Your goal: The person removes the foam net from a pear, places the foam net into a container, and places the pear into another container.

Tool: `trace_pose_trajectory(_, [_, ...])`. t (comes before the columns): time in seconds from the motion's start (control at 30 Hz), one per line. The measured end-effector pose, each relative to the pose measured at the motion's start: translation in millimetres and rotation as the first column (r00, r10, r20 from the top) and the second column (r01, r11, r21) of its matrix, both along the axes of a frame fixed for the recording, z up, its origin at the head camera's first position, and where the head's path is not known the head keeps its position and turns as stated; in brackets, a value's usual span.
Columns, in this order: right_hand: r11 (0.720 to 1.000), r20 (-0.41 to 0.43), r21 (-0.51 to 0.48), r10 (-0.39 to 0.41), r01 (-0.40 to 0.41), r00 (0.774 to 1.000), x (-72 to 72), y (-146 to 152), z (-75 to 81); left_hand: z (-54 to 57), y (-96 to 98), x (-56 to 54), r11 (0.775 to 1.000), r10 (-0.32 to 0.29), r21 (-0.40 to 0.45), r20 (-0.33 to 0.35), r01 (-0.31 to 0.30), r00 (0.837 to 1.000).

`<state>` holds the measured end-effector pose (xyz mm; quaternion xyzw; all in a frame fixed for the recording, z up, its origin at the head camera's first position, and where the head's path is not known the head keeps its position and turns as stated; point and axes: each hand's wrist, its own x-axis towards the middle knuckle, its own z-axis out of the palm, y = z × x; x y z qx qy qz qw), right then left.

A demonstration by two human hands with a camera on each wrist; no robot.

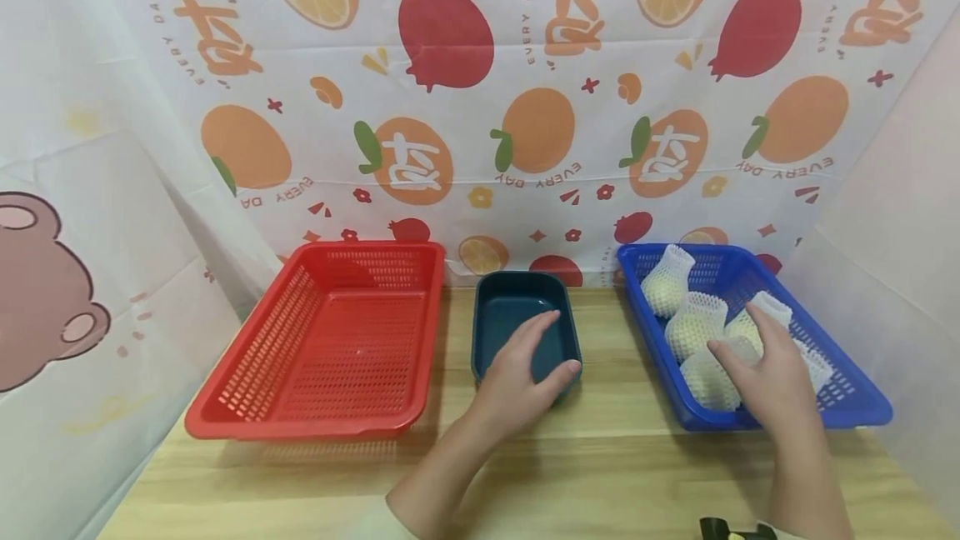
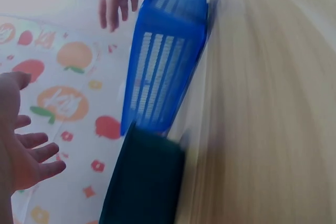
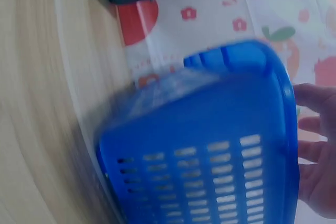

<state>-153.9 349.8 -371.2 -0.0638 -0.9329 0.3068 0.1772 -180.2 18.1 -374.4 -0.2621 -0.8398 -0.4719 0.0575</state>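
Over the near end of a dark teal tray point(image 1: 517, 315) hovers my left hand point(image 1: 517, 382), thumb and fingers spread with nothing between them. My right hand point(image 1: 776, 382) reaches over the near part of a blue basket point(image 1: 847, 415), its fingers apart above pale round items point(image 1: 693, 327) in white foam net sleeves. Several of these lie in the basket. Whether the right fingertips touch one cannot be told. In the left wrist view the left hand point(image 2: 26, 145) shows extended fingers. The right wrist view has the right hand point(image 3: 317, 150) beyond the basket's rim, fingers parted.
A red perforated basket point(image 1: 360, 357) stands on the left of the wooden table point(image 1: 600, 482). Behind everything hangs a white cloth point(image 1: 480, 215) printed with fruit. A small black object point(image 1: 716, 527) shows at the bottom edge, near the right forearm.
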Motion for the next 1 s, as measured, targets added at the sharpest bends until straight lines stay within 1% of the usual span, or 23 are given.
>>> trace_pose_trajectory(0.1, [1.000, 0.093, -0.001, 0.011, -0.011, 0.996, -1.2, 10.6, -2.7, -1.6, 17.8, -0.2, 0.997, -0.058, 0.059, 0.057, 0.054, 0.997])
trace_pose_trajectory(0.17, [1.000, 0.142, 0.007, 0.013, -0.014, 0.990, -2.7, 14.0, -4.9, -2.9, 30.7, -0.2, 0.990, -0.098, 0.111, 0.109, 0.086, 0.989])
trace_pose_trajectory(0.23, [1.000, 0.164, 0.022, 0.011, -0.015, 0.986, -4.5, 15.8, -7.8, -5.1, 43.6, 1.2, 0.982, -0.135, 0.154, 0.166, 0.109, 0.977])
trace_pose_trajectory(0.3, [0.999, 0.161, 0.032, 0.003, -0.008, 0.987, -5.7, 15.9, -11.4, -8.6, 56.3, 2.8, 0.976, -0.168, 0.176, 0.210, 0.131, 0.963])
trace_pose_trajectory(0.4, [0.999, 0.108, 0.045, -0.013, 0.008, 0.994, -7.4, 15.3, -17.3, -14.3, 72.7, 6.1, 0.971, -0.206, 0.172, 0.245, 0.167, 0.947])
trace_pose_trajectory(0.5, [0.997, 0.045, 0.068, -0.041, 0.038, 0.998, -8.4, 15.2, -22.0, -19.6, 84.9, 8.2, 0.969, -0.227, 0.158, 0.258, 0.191, 0.939])
trace_pose_trajectory(0.6, [0.995, -0.009, 0.082, -0.063, 0.063, 0.998, -9.1, 14.1, -25.8, -23.9, 90.0, 10.2, 0.973, -0.219, 0.136, 0.267, 0.188, 0.939])
trace_pose_trajectory(0.7, [0.993, -0.050, 0.087, -0.077, 0.081, 0.996, -9.9, 12.2, -25.6, -26.1, 91.5, 10.6, 0.978, -0.205, 0.105, 0.271, 0.183, 0.940])
trace_pose_trajectory(0.87, [0.988, -0.106, 0.083, -0.120, 0.129, 0.987, -9.9, 10.5, -25.8, -30.3, 94.7, 10.5, 0.979, -0.202, 0.049, 0.289, 0.196, 0.936])
trace_pose_trajectory(0.93, [0.985, -0.151, 0.077, -0.141, 0.154, 0.978, -9.8, 10.0, -25.9, -32.3, 96.3, 10.6, 0.977, -0.211, 0.039, 0.285, 0.209, 0.935])
trace_pose_trajectory(1.0, [0.982, -0.209, 0.068, -0.159, 0.176, 0.965, -9.8, 8.5, -24.9, -33.9, 97.3, 10.9, 0.974, -0.225, 0.038, 0.282, 0.224, 0.933])
